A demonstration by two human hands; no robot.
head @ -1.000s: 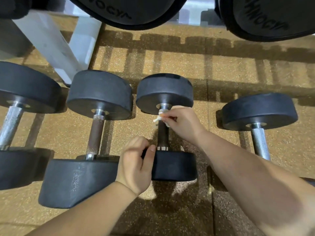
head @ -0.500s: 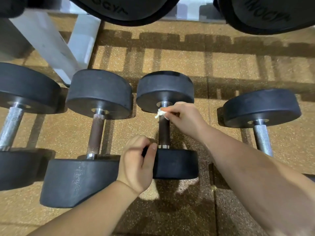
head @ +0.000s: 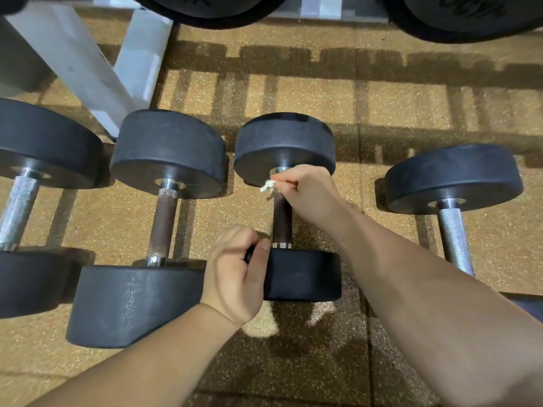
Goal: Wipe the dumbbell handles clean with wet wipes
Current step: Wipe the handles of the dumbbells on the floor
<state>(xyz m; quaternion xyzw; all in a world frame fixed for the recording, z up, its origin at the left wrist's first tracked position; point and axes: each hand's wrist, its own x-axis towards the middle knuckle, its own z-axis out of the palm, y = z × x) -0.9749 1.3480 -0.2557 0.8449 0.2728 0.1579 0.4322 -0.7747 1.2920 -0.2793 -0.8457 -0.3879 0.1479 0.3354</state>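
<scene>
right hand (head: 302, 189) has crept up since the earlier frames, carrying the wet wipe (head: 266, 186) from mid-bar to the far end of the handle (head: 282, 221), just under the far head, upper centre of frame. judgement: this stroke is at its limit; the bare near stretch may still need a pass.

left to right:
- far-left dumbbell (head: 17, 207), silver bar, no hand on it.
- second dumbbell (head: 161, 224), brown bar, no hand on it.
- left hand (head: 235, 274), centre frame: fingers curled round the edge of the near head (head: 305, 274), thumb laid along its top, steadying it.
- right hand: fingers bunched, pinching the crumpled wipe against the bar; a white tuft sticks out to the left.
- right-side dumbbell (head: 452, 230), silver bar, well apart.

containers: none in view; no wipe pack shows.
</scene>
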